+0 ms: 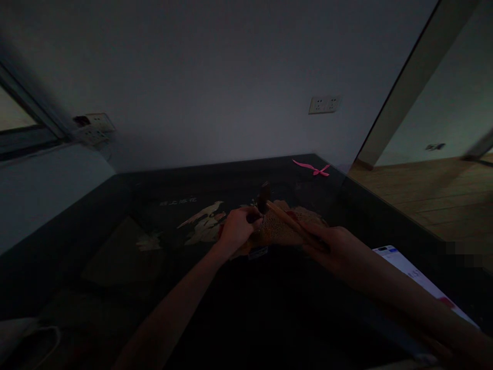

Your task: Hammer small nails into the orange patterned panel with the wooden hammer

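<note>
Over the dark table [239,313], my right hand [327,244] is wrapped round the light wooden handle of a hammer [285,217]. Its dark head stands upright close to the fingertips of my left hand [241,226]. The left fingers are curled in a pinch, and what is between them is too dark to make out. Below and between both hands lies an orange-brown speckled patch [275,234]; whether it is a loose object or part of the table's picture I cannot tell.
A pink ribbon [319,171] lies at the back right corner. A phone with a lit screen [416,277] rests by my right forearm. A pale bird-and-flower picture [204,226] decorates the tabletop. Wall sockets [324,105] are behind, and a whitish object [17,334] sits bottom left.
</note>
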A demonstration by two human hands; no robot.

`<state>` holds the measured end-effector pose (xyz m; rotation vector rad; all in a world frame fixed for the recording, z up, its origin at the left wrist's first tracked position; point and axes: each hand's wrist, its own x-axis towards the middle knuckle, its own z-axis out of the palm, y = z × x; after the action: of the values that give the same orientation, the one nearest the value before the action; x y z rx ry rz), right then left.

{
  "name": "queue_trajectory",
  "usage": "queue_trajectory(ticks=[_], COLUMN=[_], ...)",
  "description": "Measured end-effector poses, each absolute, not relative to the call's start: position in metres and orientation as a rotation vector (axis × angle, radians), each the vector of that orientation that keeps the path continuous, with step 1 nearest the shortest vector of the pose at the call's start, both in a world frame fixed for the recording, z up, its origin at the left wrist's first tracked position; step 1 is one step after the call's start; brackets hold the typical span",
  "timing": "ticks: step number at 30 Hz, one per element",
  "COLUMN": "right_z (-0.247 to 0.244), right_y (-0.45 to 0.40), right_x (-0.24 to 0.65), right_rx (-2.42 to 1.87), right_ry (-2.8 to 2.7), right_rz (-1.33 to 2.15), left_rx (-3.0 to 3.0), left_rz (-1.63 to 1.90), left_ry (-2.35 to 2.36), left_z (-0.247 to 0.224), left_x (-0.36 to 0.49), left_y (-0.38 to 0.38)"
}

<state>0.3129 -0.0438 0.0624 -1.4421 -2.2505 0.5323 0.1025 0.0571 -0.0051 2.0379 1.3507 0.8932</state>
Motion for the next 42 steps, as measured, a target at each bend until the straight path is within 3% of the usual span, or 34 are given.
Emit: queue_trajectory(ticks=[22, 34, 42], right_z=[0.063, 0.066, 0.063], right_y=[-0.044, -0.046, -0.045], right_x=[0.311, 0.319, 0.317], right_rx=[-1.457, -1.370, -1.479], right_ry=[-2.234, -2.042, -1.913], right_rz=[0.520, 0.703, 1.049], left_rx=[2.068, 2.156, 2.152], left_rz=[0.872, 0.817, 0.789], left_ry=[1.375, 1.428, 1.485], left_z=[-0.008, -0.004, -0.001], left_x=[0.101, 0.102, 0.102], left_y=[0.059, 0.057, 0.054])
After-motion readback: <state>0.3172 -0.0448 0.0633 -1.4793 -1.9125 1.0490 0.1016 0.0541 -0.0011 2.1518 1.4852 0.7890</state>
